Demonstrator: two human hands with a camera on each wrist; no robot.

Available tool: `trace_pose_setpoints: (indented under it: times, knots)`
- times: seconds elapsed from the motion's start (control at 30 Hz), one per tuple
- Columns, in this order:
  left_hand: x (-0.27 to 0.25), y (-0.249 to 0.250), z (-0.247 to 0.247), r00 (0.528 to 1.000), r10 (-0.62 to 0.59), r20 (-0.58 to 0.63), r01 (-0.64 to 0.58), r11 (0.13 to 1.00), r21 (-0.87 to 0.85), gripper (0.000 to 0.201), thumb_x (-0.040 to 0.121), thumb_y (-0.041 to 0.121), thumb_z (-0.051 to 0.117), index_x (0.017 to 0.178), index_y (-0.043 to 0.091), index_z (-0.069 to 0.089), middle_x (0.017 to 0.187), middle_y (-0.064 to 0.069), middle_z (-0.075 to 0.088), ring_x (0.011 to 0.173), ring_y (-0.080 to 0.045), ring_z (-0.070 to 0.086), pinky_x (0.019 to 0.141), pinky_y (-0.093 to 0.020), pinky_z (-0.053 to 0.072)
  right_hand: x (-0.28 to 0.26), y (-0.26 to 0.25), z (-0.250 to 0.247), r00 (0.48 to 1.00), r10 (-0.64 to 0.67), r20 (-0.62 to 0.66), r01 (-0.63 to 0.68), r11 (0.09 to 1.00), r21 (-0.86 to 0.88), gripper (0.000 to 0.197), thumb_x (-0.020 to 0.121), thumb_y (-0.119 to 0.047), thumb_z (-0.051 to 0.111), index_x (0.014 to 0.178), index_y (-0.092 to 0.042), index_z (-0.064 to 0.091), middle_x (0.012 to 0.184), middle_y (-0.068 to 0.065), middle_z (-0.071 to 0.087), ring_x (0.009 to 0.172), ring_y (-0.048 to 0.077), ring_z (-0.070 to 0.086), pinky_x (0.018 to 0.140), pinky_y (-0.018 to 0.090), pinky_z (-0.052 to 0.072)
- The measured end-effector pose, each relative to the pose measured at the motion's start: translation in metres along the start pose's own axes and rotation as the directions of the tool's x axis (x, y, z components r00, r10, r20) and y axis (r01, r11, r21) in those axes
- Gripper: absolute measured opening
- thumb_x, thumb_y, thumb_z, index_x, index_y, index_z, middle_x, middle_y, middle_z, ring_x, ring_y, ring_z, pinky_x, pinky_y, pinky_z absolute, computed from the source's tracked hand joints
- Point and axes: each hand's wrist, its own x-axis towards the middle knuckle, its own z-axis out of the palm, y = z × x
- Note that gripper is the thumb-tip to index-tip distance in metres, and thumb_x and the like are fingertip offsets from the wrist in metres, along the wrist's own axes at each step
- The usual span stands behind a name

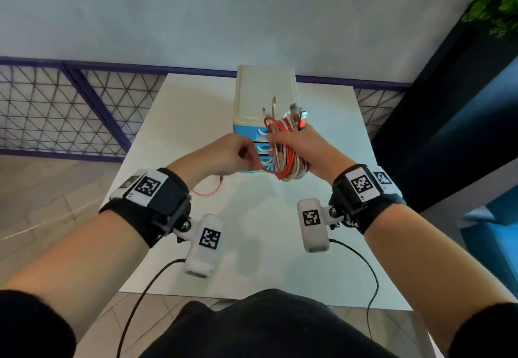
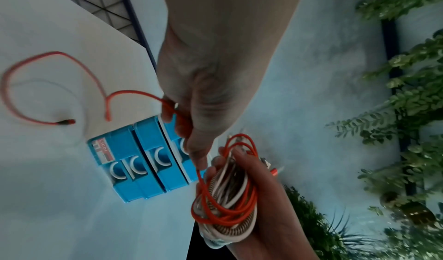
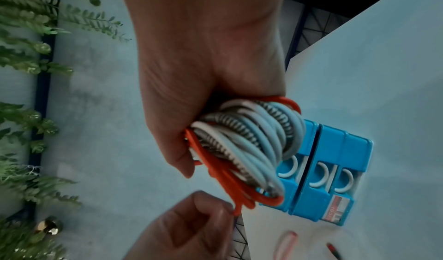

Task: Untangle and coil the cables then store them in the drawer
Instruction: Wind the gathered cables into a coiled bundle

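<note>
Above white table (image 1: 173,122), right hand (image 1: 301,147) grips coiled cables (image 1: 286,158) before drawer unit (image 1: 263,96) — left hand (image 1: 224,155) pinches red cable (image 2: 134,93), tail loose over bare tabletop

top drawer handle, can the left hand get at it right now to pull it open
Probably not yet. The left hand hovers right in front of the drawer unit, so the path is free, but its fingers pinch the red cable, and the right hand grips the cable bundle.

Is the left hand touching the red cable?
Touching. In the left wrist view the left hand pinches the red cable, which runs through its fingers toward the bundle.
</note>
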Motion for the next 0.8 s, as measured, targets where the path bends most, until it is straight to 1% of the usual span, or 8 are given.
trace_pose_setpoints:
  times: [0.13,0.23,0.37,0.47,0.6,0.67,0.73,0.8]
  knots:
    - [0.004,0.0,0.005,0.963,0.087,-0.255,-0.12,0.986,-0.118,0.023,0.073,0.017,0.079,0.067,0.025,0.058,0.07,0.011,0.062,0.064,-0.007,0.056,0.066,-0.019,0.043,-0.001,0.005,0.008,0.996,0.017,0.093,-0.013,0.999,-0.051,0.016,0.084,-0.013,0.071,0.098,-0.006,0.068,0.082,0.01,0.068,0.077,0.022,0.066,0.079,0.036,0.055]
    - [0.005,-0.005,0.005,0.946,0.161,-0.281,-0.214,0.962,-0.169,0.028,0.07,0.012,0.08,0.073,0.023,0.054,0.082,-0.001,0.068,0.079,-0.019,0.065,0.076,-0.029,0.051,-0.002,0.011,0.019,0.993,0.014,0.119,-0.019,0.999,0.042,0.028,0.086,-0.008,0.067,0.113,-0.001,0.064,0.098,0.019,0.068,0.086,0.026,0.067,0.087,0.04,0.056]
    - [0.001,-0.017,0.011,0.934,0.174,-0.311,-0.241,0.952,-0.189,0.034,0.069,0.015,0.081,0.076,0.018,0.048,0.086,-0.013,0.067,0.081,-0.029,0.065,0.073,-0.042,0.053,-0.01,0.016,0.031,0.989,0.035,0.141,-0.053,0.99,0.128,0.016,0.089,0.002,0.059,0.104,-0.004,0.063,0.077,0.008,0.068,0.069,0.019,0.067,0.064,0.028,0.057]
    - [-0.004,-0.026,0.013,0.933,0.147,-0.329,-0.172,0.984,-0.048,0.041,0.066,0.035,0.082,0.078,0.016,0.048,0.077,-0.007,0.064,0.07,-0.026,0.059,0.066,-0.044,0.049,-0.016,0.022,0.033,0.989,0.057,0.134,-0.063,0.997,0.043,0.008,0.085,-0.003,0.064,0.093,-0.002,0.063,0.071,0.008,0.064,0.065,0.017,0.066,0.061,0.027,0.055]
    - [-0.014,-0.035,0.01,0.98,0.042,-0.192,-0.031,0.998,0.063,0.043,0.071,0.057,0.07,0.066,0.019,0.05,0.062,0.005,0.049,0.058,-0.013,0.045,0.056,-0.029,0.037,-0.029,0.034,0.032,0.995,0.029,0.098,-0.024,0.998,-0.051,0.011,0.085,-0.013,0.069,0.091,-0.005,0.065,0.075,0.01,0.064,0.065,0.016,0.065,0.061,0.028,0.053]
    - [-0.022,-0.04,0.009,0.998,-0.059,-0.035,0.053,0.987,-0.15,0.043,0.083,0.056,0.059,0.069,0.016,0.054,0.06,0.004,0.043,0.05,-0.011,0.039,0.052,-0.024,0.033,-0.037,0.04,0.03,0.999,0.03,0.039,-0.03,0.999,-0.014,0.009,0.088,-0.013,0.066,0.093,-0.006,0.063,0.071,0.006,0.062,0.062,0.014,0.063,0.06,0.026,0.053]
    - [-0.031,-0.042,0.01,0.983,-0.114,0.145,0.173,0.84,-0.514,0.042,0.095,0.05,0.043,0.076,0.014,0.054,0.057,0.004,0.035,0.044,-0.011,0.03,0.051,-0.025,0.026,-0.042,0.045,0.027,0.999,0.01,-0.031,-0.01,1.0,0.014,0.004,0.089,-0.013,0.064,0.089,-0.01,0.061,0.07,0.005,0.061,0.06,0.013,0.062,0.06,0.026,0.053]
    - [-0.035,-0.043,0.013,0.973,-0.111,0.201,0.221,0.683,-0.696,0.036,0.102,0.036,0.034,0.08,0.015,0.053,0.056,0.005,0.035,0.044,-0.01,0.029,0.052,-0.025,0.025,-0.044,0.049,0.026,0.994,-0.023,-0.104,0.023,1.0,0.0,0.006,0.09,-0.014,0.064,0.085,-0.013,0.061,0.068,0.004,0.061,0.058,0.013,0.062,0.059,0.025,0.053]
